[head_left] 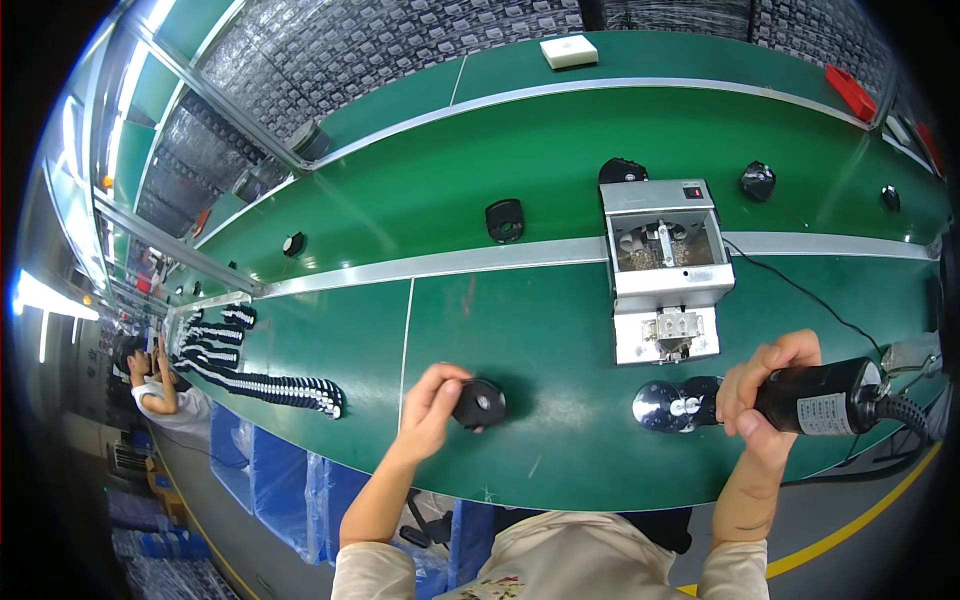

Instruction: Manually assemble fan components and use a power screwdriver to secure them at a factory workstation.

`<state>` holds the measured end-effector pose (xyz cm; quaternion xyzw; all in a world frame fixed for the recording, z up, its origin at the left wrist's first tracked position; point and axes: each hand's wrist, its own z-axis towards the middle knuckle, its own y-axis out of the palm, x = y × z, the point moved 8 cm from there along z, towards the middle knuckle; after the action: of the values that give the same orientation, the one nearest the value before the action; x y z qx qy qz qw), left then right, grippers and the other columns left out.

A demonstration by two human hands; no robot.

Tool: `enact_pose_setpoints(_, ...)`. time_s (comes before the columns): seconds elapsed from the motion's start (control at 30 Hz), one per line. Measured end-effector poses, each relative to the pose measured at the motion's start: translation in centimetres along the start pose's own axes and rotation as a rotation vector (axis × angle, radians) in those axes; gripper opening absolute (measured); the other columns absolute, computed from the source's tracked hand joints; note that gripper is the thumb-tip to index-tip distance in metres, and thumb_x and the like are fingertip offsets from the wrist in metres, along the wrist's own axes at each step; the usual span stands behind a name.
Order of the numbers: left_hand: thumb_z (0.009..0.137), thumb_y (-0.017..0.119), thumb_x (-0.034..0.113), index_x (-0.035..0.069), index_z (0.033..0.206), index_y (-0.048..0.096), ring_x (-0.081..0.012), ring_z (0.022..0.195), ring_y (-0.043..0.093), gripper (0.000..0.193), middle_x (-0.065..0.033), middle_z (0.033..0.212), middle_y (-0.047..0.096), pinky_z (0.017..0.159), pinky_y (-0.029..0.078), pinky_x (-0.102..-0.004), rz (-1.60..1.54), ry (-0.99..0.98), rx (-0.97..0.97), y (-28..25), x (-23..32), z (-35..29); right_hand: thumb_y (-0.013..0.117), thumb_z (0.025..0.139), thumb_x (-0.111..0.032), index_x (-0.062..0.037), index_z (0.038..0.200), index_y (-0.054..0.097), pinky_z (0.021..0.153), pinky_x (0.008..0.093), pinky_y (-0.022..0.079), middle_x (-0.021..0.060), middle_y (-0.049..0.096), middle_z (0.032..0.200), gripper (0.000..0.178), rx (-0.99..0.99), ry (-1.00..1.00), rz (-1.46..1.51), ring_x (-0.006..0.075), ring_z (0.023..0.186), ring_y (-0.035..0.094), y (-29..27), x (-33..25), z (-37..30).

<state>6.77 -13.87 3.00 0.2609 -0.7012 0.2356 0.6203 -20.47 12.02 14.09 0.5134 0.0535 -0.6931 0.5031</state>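
Observation:
My left hand (428, 412) pinches a small rounded black plastic part (482, 404) by its left edge, just over the green bench. My right hand (764, 388) is wrapped round a thick black handheld power tool (822, 398), which has a pale label and a ribbed cable at its rear. The tool lies nearly level and points left. At its front end is a shiny, round dark piece (660, 407); whether this belongs to the tool cannot be told. Beyond my hands stands a metal screw feeder (665, 285) with small screws in its open tray.
Curved rows of stacked black-and-white parts (270, 388) lie at the left. Several black parts, one a black housing (505, 220), sit on the green strip behind. A white block (569, 51) and red bin (850, 93) are on the shelf. Another person (170, 395) works far left.

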Motion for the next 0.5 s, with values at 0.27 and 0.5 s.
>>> enact_pose_setpoints(0.27,0.089,0.059,0.002,0.0,0.105,0.065,-0.0336,0.098,0.06,0.017,-0.0148,0.102,0.064,0.086,0.049,-0.0382,0.897,0.571,-0.103,7.5,3.0,1.4,0.072,0.069,-0.001,-0.0034,0.108,0.041,0.054,0.0252,0.049,0.0051,0.051,0.066,0.049,0.014,0.022,-0.013,0.0123,0.054,0.052,0.4,0.0,0.1)
enact_pose_setpoints(0.5,0.063,0.081,0.01,0.008,0.085,0.06,-0.0328,0.105,0.057,0.031,-0.0107,0.111,0.054,0.091,0.047,-0.0442,0.766,0.485,-0.448,8.4,3.2,0.8,0.071,0.068,0.002,-0.0026,0.107,0.043,0.059,0.025,0.048,0.0071,0.054,0.07,0.048,0.006,0.033,0.009,0.0135,0.06,0.055,-0.2,-0.2,0.1)
